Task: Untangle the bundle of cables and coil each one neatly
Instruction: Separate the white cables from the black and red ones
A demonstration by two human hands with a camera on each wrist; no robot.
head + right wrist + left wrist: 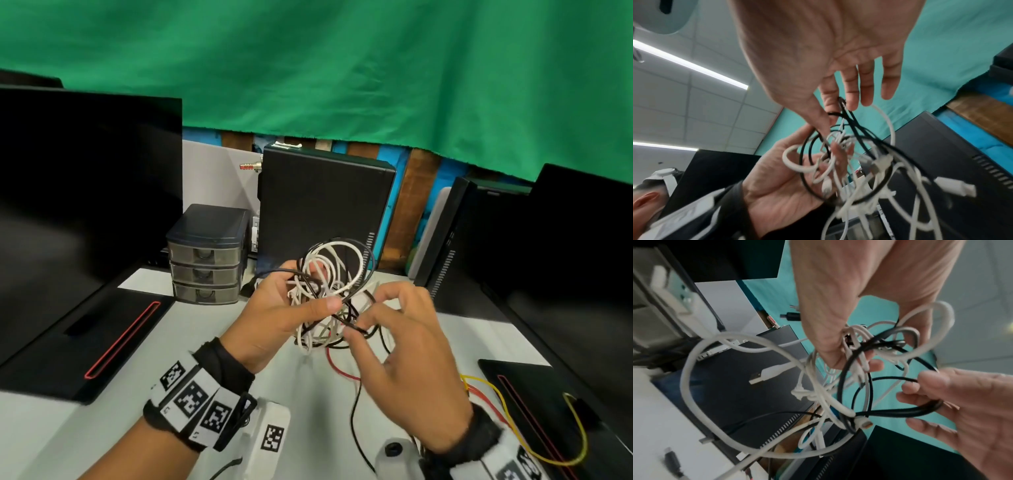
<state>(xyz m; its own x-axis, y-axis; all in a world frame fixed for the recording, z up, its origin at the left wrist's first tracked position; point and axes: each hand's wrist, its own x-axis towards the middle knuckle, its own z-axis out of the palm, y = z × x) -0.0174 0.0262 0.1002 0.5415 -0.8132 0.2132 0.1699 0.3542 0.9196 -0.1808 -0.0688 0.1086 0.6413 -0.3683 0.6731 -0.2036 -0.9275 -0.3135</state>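
A tangled bundle of white and black cables (pixel 337 270) is held up above the white table (pixel 171 342). My left hand (pixel 294 301) grips the bundle, thumb pressed across its front. My right hand (pixel 363 325) pinches a black cable loop (pixel 354 327) at the bundle's lower right. In the left wrist view, the left hand's fingers (pixel 873 365) curl round the strands while the right hand (pixel 920 395) holds the black cable (pixel 900 412). A white USB plug (pixel 764 374) hangs free. In the right wrist view, thumb and forefinger pinch the black cable (pixel 840 112) above the bundle (pixel 849 162).
A black tower case (pixel 322 205) and a small drawer unit (pixel 205 253) stand behind the bundle. Dark monitors flank the table, left (pixel 85 171) and right (pixel 565 240). Red (pixel 334 363) and yellow wires (pixel 579 428) and a thin black lead (pixel 354 421) trail over the table.
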